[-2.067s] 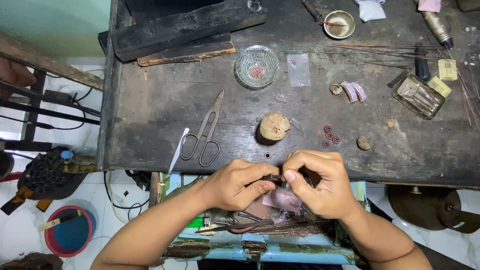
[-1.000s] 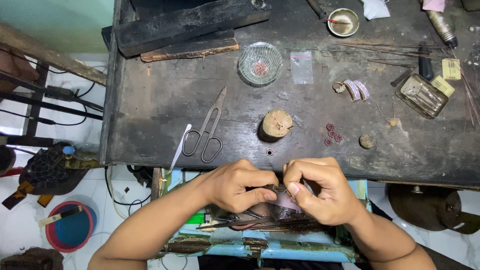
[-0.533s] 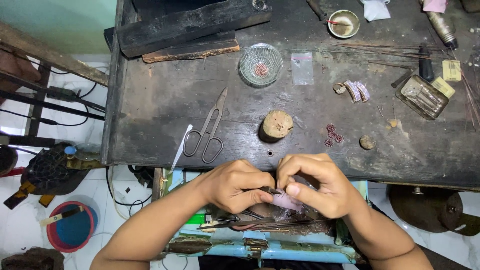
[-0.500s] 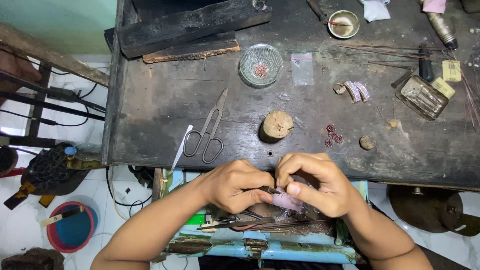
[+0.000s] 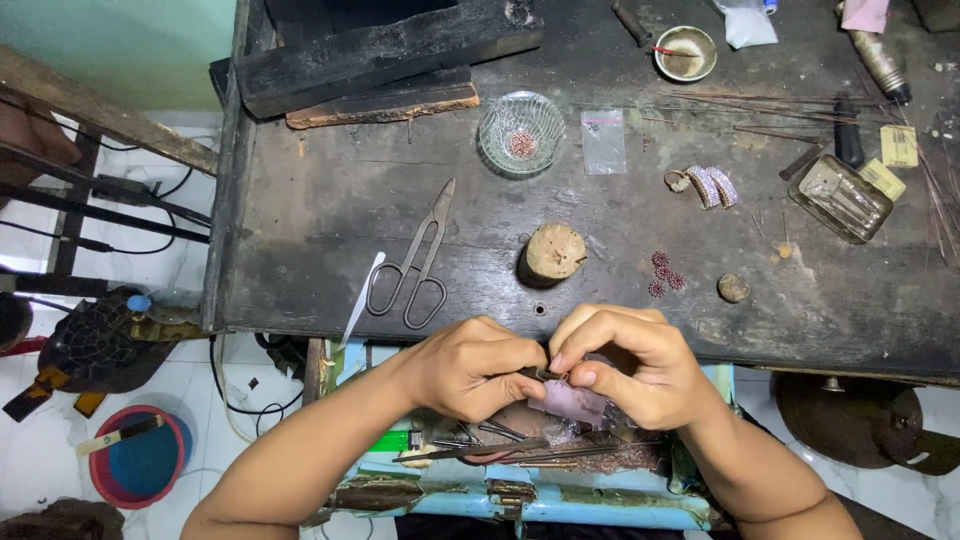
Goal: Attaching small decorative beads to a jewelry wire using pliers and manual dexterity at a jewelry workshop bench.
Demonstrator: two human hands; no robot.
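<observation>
My left hand (image 5: 478,368) and my right hand (image 5: 625,362) meet fingertip to fingertip just off the near edge of the bench (image 5: 300,230), both pinched narrow on a small dark piece (image 5: 541,375) that sits between them; it is too small for me to tell exactly what it is. Under my right fingers hangs a pale pink scrap (image 5: 572,402), touching the palm side of that hand. The piece looks light and stiff, I judge, a thing that would slip away if I loosened the pinch, so I hold it at its two ends with the tips of thumb and forefinger, not with the flat of the fingers. Small and thin as it seems, it would likely bend or mark under hard pressure, so the grip should be firm but light. Below my hands lies an open drawer (image 5: 560,495) with thin tools and clutter. On the bench, near my left hand, lie the scissors (image 5: 412,260) and a pale slim tool (image 5: 359,300) just beside them; a short wooden stump (image 5: 552,252) stands beyond my knuckles, with a few reddish beaded bits (image 5: 664,273) to its right. Farther back sits a glass dish (image 5: 520,133).
</observation>
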